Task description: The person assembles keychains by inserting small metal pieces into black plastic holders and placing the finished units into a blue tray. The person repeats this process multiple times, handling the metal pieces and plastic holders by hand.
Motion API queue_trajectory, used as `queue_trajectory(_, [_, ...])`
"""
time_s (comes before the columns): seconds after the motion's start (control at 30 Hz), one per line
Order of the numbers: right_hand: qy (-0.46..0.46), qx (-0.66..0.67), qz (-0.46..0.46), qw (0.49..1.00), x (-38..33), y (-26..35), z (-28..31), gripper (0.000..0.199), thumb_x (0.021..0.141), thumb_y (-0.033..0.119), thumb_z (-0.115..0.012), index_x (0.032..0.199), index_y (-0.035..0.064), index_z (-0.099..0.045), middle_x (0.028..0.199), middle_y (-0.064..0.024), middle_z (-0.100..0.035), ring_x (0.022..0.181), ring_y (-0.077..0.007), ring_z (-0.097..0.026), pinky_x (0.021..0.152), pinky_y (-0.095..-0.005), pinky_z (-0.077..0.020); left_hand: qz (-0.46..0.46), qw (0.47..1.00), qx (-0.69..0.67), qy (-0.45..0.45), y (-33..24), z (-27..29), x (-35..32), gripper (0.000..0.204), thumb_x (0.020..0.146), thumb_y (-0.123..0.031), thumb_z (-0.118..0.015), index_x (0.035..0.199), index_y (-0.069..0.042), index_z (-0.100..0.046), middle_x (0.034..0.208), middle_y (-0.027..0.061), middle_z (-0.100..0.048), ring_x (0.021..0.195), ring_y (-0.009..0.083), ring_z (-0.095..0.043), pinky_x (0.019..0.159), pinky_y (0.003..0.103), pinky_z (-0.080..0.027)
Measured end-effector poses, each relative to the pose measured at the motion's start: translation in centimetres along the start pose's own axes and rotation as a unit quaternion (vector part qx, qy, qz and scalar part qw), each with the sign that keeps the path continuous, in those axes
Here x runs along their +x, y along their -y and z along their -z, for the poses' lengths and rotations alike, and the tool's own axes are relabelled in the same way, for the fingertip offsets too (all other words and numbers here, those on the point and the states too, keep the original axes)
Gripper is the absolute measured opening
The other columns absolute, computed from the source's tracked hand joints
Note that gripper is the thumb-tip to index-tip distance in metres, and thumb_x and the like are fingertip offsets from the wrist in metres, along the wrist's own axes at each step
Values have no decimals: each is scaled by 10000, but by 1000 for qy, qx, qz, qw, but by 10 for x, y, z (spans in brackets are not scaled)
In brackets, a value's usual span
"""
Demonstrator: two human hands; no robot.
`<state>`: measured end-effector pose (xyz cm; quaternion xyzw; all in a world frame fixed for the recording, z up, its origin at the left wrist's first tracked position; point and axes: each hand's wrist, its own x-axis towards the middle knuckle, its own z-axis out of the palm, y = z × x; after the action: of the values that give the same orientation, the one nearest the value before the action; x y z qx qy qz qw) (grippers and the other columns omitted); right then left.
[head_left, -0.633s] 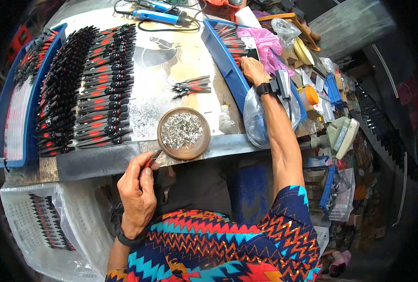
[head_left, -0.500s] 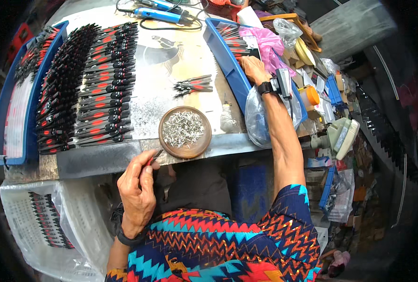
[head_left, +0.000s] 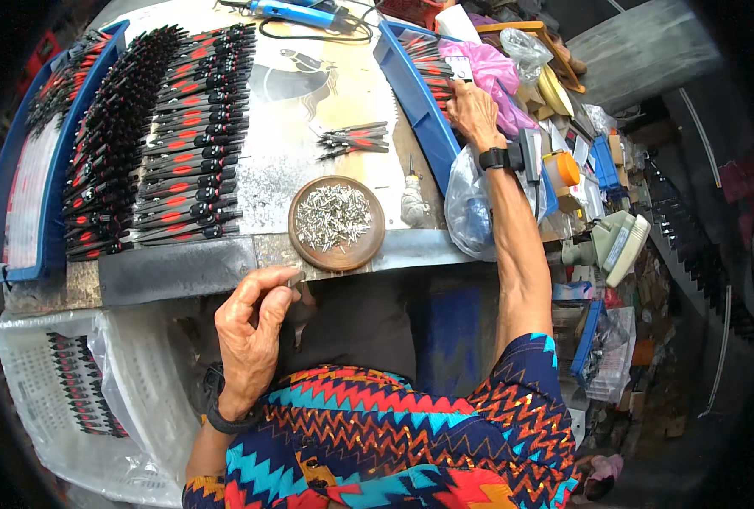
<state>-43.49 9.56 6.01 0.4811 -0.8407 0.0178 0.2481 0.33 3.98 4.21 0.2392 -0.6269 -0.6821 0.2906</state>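
Left fingers (head_left: pixel 262 281) near bowl (head_left: pixel 336 263), table edge (head_left: pixel 173 267)

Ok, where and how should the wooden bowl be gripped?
I'd take the near rim of the bowl, coming from the front: it sits by the table's front edge. Keep it level, since it is open-topped and holds loose metal pieces.

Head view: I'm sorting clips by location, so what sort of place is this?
Probably a small hand-assembly workshop: the workbench holds long rows of matching black-and-red pieces, a round wooden bowl of small metal parts, and a blue corded tool.
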Motion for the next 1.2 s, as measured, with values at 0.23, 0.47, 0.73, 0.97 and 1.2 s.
queue_trajectory(0.23, [-143, 133, 33, 980, -4, 44, 55, 131, 754, 55, -546, 877, 14, -536, 757, -183, -590, 681, -349, -589, 611, -427, -456, 29, 996, -84, 4, 0, -4, -5, 133, 887, -2, -529, 1012, 38, -551, 855, 72, -614, 780, 103, -590, 718, 219, -477])
queue_trajectory(0.47, [-93, 248, 97, 959, -66, 131, 129, 100, 782, -6, -592, 856, -2, -525, 702, -138, -538, 600, -297, -541, 557, -343, -421, 67, 986, -152, 25, 0, -5, -7, 110, 884, -7, -540, 982, 40, -524, 858, 90, -616, 734, 98, -579, 693, 217, -490])
queue_trajectory(0.73, [253, 625, -98, 732, -146, 201, 144, 142, 802, 64, -687, 858, -8, -578, 700, 38, -544, 613, -11, -464, 507, -163, -342, -23, 998, -59, 4, 9, -5, -7, 77, 835, -30, -595, 862, 30, -556, 859, 22, -564, 736, 56, -512, 659, 201, -433])
queue_trajectory(0.97, [280, 694, -133, 650, -179, 227, 130, 427, 765, 17, -695, 1147, -9, -507, 650, 58, -432, 577, -8, -395, 511, -155, -318, 71, 995, -62, -9, 14, -5, -10, 121, 856, -102, -600, 871, 17, -587, 733, -4, -566, 659, 46, -500, 611, 205, -418])
queue_trajectory(1.2, [207, 713, -132, 657, -196, 231, 139, 606, 760, -8, -666, 1298, 0, -388, 640, 44, -399, 557, -27, -353, 515, -172, -295, 97, 992, -83, 20, 19, -2, -11, 167, 875, -143, -593, 937, 13, -588, 821, 31, -606, 748, 72, -548, 699, 217, -442])
